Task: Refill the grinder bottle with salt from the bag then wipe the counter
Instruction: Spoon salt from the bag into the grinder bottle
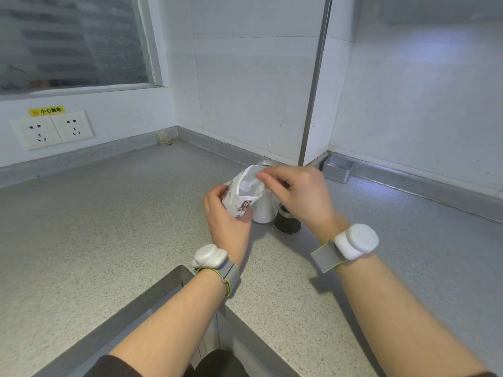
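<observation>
Beyond your white strapped wrist units (pixel 208 257), your left hand (pixel 226 213) grasps the white printed salt bag (pixel 239 198) and your right hand (pixel 299 194) pinches its mouth, likely aiming salt into the clear glass grinder bottle (pixel 263 212) behind it on the surface (pixel 122 227).

Counter (pixel 109 227): speckled grey stone-like surface, matt. Salt bag (pixel 242 194): glossy printed plastic film, crinkled. Bottle (pixel 262 210): clear, smooth. Far right tin (pixel 337 170): brushed metal. Wall tiles (pixel 245 91): smooth, faintly glossy.
</observation>
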